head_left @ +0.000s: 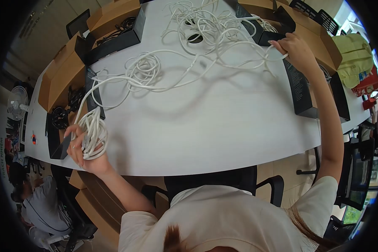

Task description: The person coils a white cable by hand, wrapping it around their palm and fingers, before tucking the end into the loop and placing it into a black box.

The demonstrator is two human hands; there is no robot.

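My left hand (83, 150) is closed around a coiled bundle of white cable (95, 133), held above the table's left front. From the bundle a white strand runs up and across the table. Stretched out to the far right, my right hand (296, 51) pinches white cable (277, 49) near a black box. Between the hands lies a loose coil of white cable (143, 71). At the back of the table, a large tangle of white cable (210, 26) spreads out, with strands reaching toward my right hand.
Open black boxes with brown insides hold dark cables at the left (67, 105) and back left (119, 31). More boxes stand at the right (300, 94) and back right (260, 29). A chair (210, 178) is close in front of me. Another person (46, 206) sits at lower left.
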